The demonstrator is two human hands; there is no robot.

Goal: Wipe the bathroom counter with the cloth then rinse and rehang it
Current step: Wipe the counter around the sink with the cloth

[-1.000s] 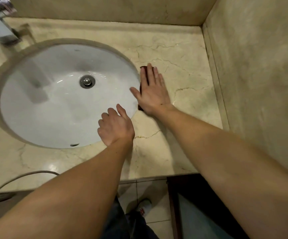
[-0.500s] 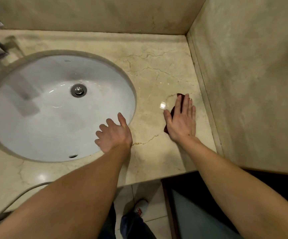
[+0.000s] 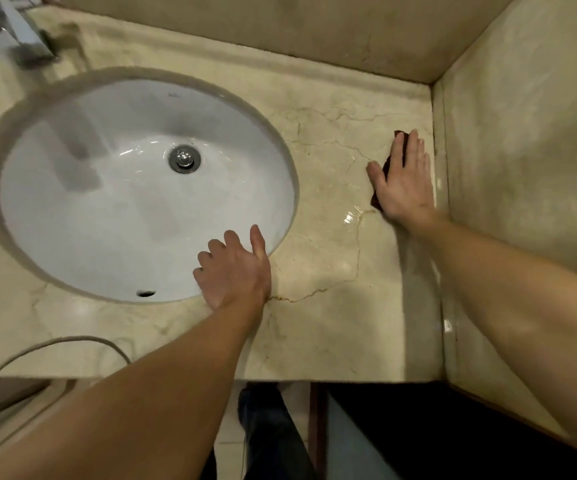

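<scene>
Head view, looking down at the counter (image 3: 332,323).

The right hand (image 3: 404,181) is lying flat on the dark red cloth (image 3: 386,166), pressing it onto the marble. Fingers are lying straight and close together, thumb splayed out to the left; nothing is being pinched. I am seeing the cloth only in slivers: a corner poking out past the fingertips, a strip between thumb and forefinger, a bit by the heel of the palm. The rest is hiding under the hand.

The cloth is sitting at the counter's far right, just beside the side wall (image 3: 522,133), well apart from the sink (image 3: 107,220).

The left hand (image 3: 235,271) is resting on the counter at the basin's near right rim. Its fingers are bending loosely over the edge into the bowl, thumb lying along the rim. It is holding nothing.

A wet sheen is showing on the marble just left of the right wrist.

The drain (image 3: 184,159) is sitting in the middle of the bowl. The faucet (image 3: 13,32) is showing at top left, blurred. A pale cable (image 3: 55,344) is curving over the counter's front left edge.
</scene>
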